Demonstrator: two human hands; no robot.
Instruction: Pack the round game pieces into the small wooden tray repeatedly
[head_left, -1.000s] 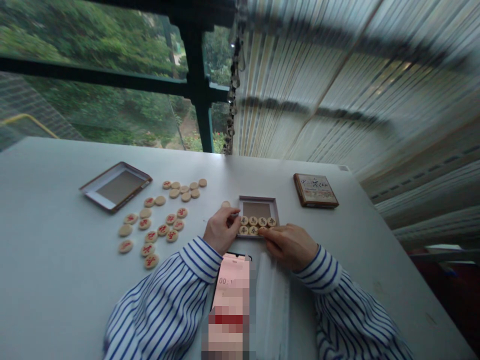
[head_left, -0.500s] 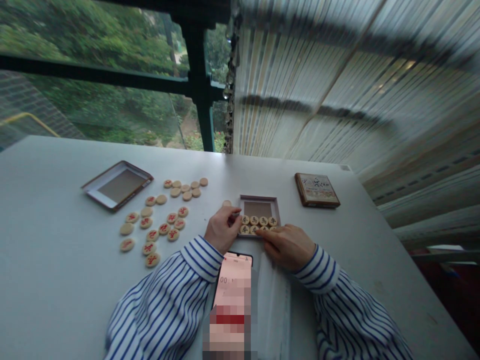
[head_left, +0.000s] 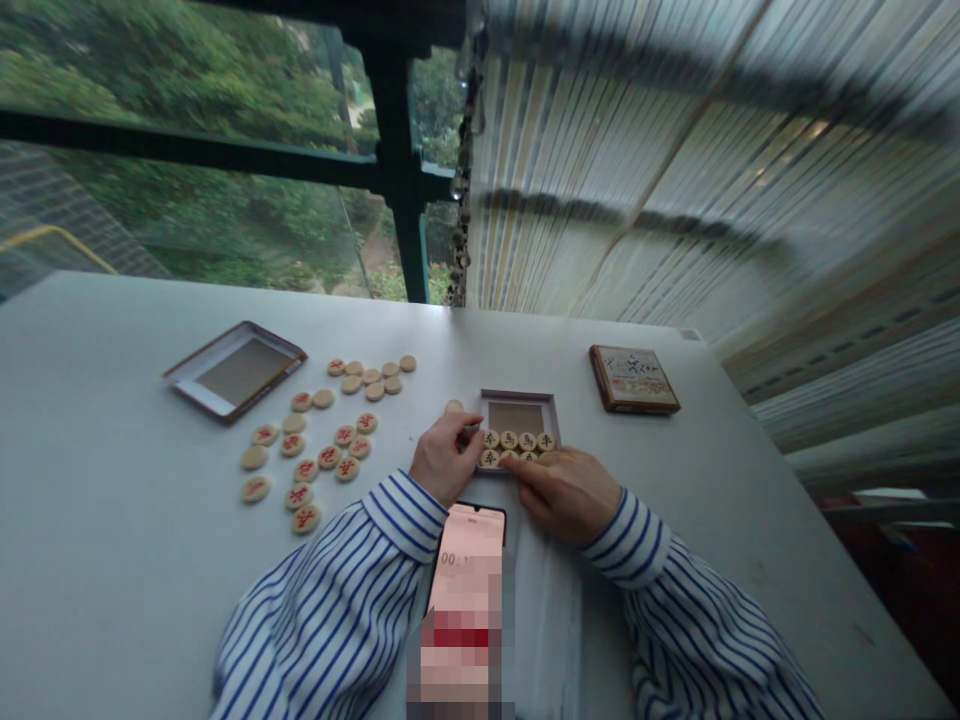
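I'm counting two open trays lying out, the left tray (head_left: 240,370) and the centre tray (head_left: 516,415). One patterned box (head_left: 634,380) is sitting to the right. Roughly two dozen loose discs (head_left: 327,457) are lying scattered, about seven boxed discs (head_left: 509,439) are showing in the centre tray, and one phone (head_left: 471,525) is lying nearest.

Table (head_left: 112,560): smooth, matt white. Discs (head_left: 327,457) left of small box (head_left: 519,394): pale wood, satin finish. Sleeve (head_left: 337,600): striped woven cloth.
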